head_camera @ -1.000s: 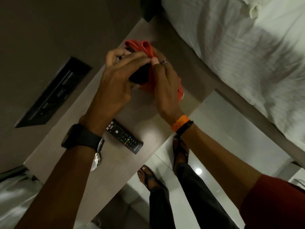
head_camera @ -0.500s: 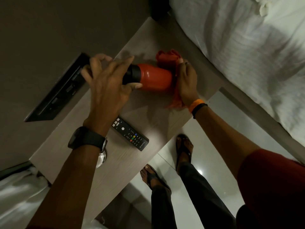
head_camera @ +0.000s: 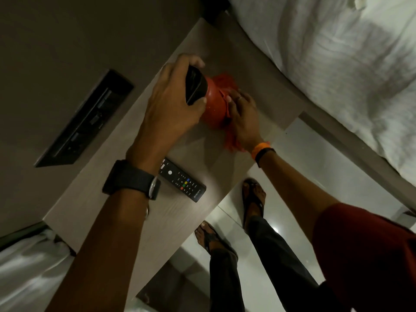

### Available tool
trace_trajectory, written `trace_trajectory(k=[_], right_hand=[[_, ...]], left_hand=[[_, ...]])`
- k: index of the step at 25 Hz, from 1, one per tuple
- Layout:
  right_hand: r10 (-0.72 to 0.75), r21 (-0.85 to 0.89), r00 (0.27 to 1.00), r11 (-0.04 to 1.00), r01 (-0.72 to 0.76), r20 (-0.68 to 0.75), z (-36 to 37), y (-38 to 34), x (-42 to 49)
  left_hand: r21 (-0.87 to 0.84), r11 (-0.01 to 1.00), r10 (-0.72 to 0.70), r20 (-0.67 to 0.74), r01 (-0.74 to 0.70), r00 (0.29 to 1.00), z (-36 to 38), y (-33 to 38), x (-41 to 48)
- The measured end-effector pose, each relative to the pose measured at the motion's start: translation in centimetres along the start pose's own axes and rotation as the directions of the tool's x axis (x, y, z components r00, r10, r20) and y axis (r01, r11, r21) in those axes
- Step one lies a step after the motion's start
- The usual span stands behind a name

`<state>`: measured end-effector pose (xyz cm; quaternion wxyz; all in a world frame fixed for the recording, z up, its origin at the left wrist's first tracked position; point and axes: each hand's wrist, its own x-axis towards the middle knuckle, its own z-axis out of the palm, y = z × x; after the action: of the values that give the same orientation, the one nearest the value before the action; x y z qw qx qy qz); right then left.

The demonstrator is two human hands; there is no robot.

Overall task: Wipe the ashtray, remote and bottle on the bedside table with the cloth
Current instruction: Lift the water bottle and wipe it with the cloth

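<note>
Currently left hand (head_camera: 171, 104) is clamped on the black cap end of the bottle (head_camera: 212, 104), fingers wrapped over the top, thumb under the cap's lower edge. Bottle is red-bodied, tilted, cap pointing toward 10 o'clock, held over the bedside table (head_camera: 126, 212); can't tell if its base touches the tabletop. Right hand (head_camera: 244, 119) sits at 3 o'clock of the bottle body, fingers closed on the red cloth (head_camera: 230, 136) and pressing it against the bottle's side. Cloth bunches out above the bottle at 12 o'clock and hangs down past the right wrist toward 6 o'clock.

Remote (head_camera: 182, 183) lies flat on the table at 6 o'clock of the bottle, apart from it, just beside the left wrist, buttons up, long axis running 10-to-4. Neither hand touches it.

Black watch (head_camera: 132, 180) on left wrist, orange band (head_camera: 260, 148) on right. White bedding (head_camera: 337, 64) at 2 o'clock, dark wall panel (head_camera: 85, 118) at 9 o'clock. Ashtray not identifiable.
</note>
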<state>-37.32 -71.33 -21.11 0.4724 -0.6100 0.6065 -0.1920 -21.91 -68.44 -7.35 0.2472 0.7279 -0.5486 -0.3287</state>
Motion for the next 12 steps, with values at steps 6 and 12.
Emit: trace_trajectory(k=[6, 12], right_hand=[[0.211, 0.614, 0.96, 0.787, -0.055, -0.185, -1.4, -4.5, -0.8], [-0.212, 0.375, 0.967, 0.893, 0.25, -0.141, 1.5, -7.3, -3.9]], left_hand=[[0.178, 0.984, 0.009, -0.217, 0.031, 0.976, 1.0, -0.2, 0.4], [0.138, 0.988, -0.01, -0.351, 0.062, 0.936, 0.5, -0.4, 1.8]])
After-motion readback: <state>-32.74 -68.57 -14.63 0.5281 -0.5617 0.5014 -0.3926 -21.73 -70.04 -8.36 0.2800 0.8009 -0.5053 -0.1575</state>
